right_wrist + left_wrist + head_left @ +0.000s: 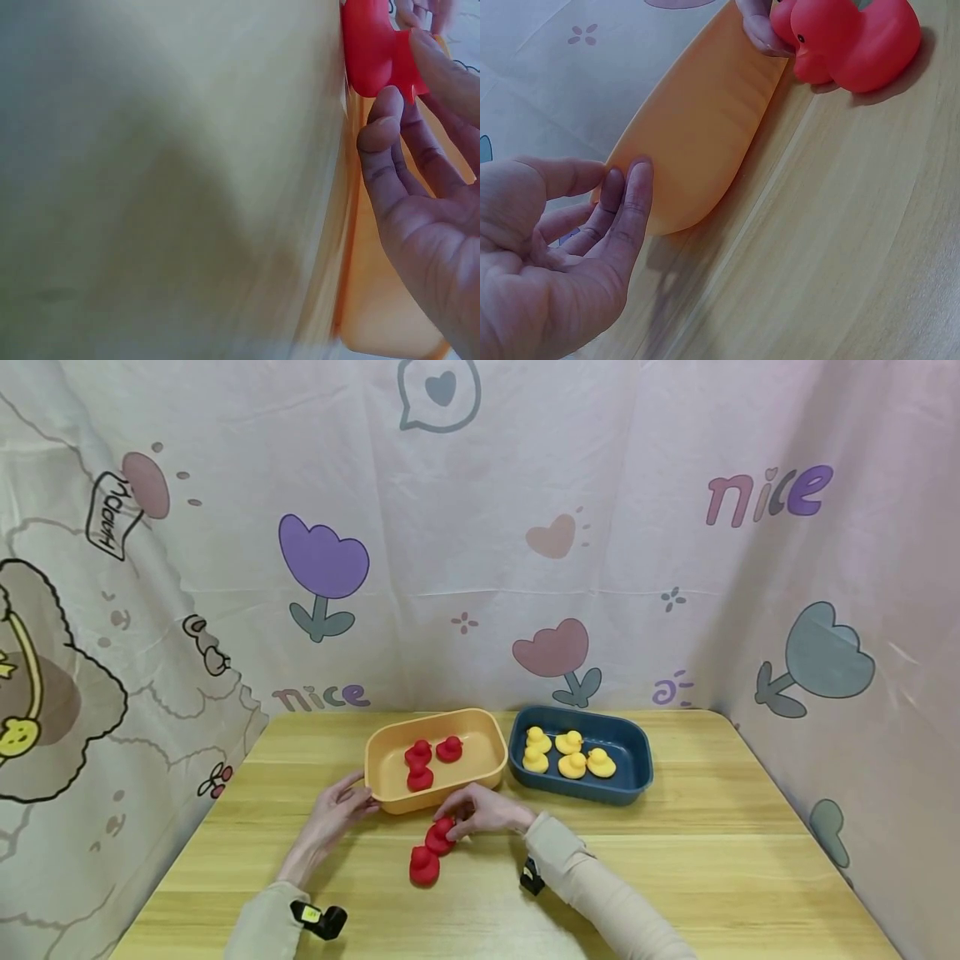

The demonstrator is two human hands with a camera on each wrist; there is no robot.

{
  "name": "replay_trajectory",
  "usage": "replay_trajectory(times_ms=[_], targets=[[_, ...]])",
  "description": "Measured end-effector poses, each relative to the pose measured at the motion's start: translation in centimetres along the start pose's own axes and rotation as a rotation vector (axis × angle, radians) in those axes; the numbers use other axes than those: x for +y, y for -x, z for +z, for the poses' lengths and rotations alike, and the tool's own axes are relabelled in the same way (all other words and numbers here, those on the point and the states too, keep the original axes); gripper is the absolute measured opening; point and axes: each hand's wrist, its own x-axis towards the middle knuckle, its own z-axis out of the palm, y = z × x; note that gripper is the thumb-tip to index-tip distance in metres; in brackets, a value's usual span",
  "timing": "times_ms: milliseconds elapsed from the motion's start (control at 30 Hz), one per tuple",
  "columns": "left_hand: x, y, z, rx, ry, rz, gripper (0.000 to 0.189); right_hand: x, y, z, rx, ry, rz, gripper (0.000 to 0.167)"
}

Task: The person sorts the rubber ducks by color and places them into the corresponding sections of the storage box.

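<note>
My right hand pinches a red rubber duck at its head, on the table just before the orange basin. Right beside that duck sits another red rubber duck, nearer to me. With thumb and fingertips, my left hand holds the basin's near left corner; the left wrist view shows the fingers against its outer wall. Inside the basin are three red ducks. In the right wrist view the pinched duck is partly cut off by the frame edge.
A dark blue basin with several yellow rubber ducks stands right of the orange one, close to it. Both are near the back edge of the wooden table. A patterned cloth hangs behind and at the sides.
</note>
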Motion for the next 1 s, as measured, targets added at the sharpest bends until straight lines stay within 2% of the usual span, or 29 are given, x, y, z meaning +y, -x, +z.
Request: replay_trajectory(times_ms=[333,667,1000], targets=[[0.1,-0.2,0.0,0.007,-0.001,0.005,0.061,-0.3,0.3,-0.3,0.014,0.045,-0.029,0.027],[-0.1,-0.1,0.0,0.003,0.01,0.001,0.06,-0.5,0.9,-0.5,0.026,0.033,-0.032,0.025],[-0.2,-0.1,0.0,0.0,0.017,0.005,0.063,-2.1,1.7,-1.6,0.024,0.028,-0.043,0.023]])
